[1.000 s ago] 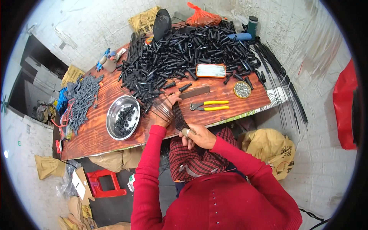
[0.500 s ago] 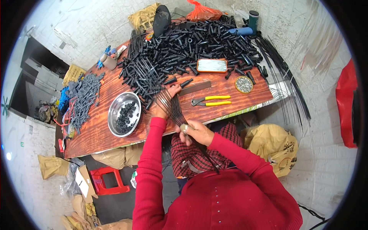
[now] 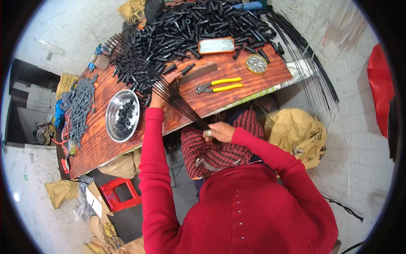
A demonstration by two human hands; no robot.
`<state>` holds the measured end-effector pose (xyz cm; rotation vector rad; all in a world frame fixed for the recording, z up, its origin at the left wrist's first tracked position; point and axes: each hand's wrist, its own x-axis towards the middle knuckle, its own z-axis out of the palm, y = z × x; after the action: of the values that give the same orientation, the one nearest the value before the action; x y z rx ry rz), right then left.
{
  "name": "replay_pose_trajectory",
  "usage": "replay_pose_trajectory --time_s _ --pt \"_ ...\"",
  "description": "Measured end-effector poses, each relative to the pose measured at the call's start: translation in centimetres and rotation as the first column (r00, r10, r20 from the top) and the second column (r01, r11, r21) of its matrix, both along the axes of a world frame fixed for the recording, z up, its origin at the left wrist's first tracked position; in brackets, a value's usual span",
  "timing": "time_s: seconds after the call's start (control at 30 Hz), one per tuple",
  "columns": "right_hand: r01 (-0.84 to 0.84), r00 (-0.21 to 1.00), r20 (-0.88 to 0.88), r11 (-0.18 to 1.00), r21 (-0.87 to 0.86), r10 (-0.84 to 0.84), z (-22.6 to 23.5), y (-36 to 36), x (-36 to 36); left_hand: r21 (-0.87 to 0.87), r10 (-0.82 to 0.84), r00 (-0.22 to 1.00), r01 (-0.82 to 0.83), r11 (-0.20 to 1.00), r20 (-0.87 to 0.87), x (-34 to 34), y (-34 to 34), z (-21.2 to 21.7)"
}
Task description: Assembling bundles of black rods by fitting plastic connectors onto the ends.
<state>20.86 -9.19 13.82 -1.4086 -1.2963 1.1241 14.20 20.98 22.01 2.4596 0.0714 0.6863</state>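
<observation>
- My right hand (image 3: 220, 132) is closed around the lower end of a bundle of thin black rods (image 3: 189, 111), just off the near edge of the wood-grain table (image 3: 95, 146) and above the checked cloth (image 3: 220, 148) on my lap.
- From that grip the rods slant up and away to my left, over the near edge, and fan out.
- My left hand (image 3: 158, 98) is over the table, inside the near edge, with the spread rods crossing it; I cannot tell whether its fingers close on any of them.
- Beside my left hand, toward the table's left edge, is a steel bowl (image 3: 111, 116) with small black rings (image 3: 124, 120) in it.
- To the right of my left fingertips lies a flat brown bar (image 3: 198, 74), and nearer the near edge, yellow-handled nippers (image 3: 220, 85), their jaws pointing left.
- A heap of black tubes (image 3: 182, 31) covers the far side.
- At its front are an orange-rimmed tray (image 3: 216, 53) of thin pale pins and, toward the right edge, a round tin (image 3: 256, 63) of small metal pieces.
- Grey parts (image 3: 80, 108) lie piled along the left edge.
</observation>
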Motion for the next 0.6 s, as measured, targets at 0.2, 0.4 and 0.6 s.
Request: replay_pose_trajectory --time_s 0.2,0.4,0.6 --pt "0.218 0.930 0.293 0.975 0.048 -0.222 -7.0 1.9 -1.3 0.282 -0.006 0.994 0.038 0.959 -0.113 -0.8 -2.3 -0.3" --pt "0.257 0.904 0.349 0.966 0.017 -0.247 -12.8 1.9 -2.0 0.310 0.097 0.987 -0.053 0.949 -0.131 -1.7 -5.6 0.7" --pt "0.279 0.919 0.307 0.958 -0.057 -0.250 -12.2 2.8 -2.1 0.355 0.110 0.985 -0.056 0.933 -0.133 -2.8 -5.1 1.4"
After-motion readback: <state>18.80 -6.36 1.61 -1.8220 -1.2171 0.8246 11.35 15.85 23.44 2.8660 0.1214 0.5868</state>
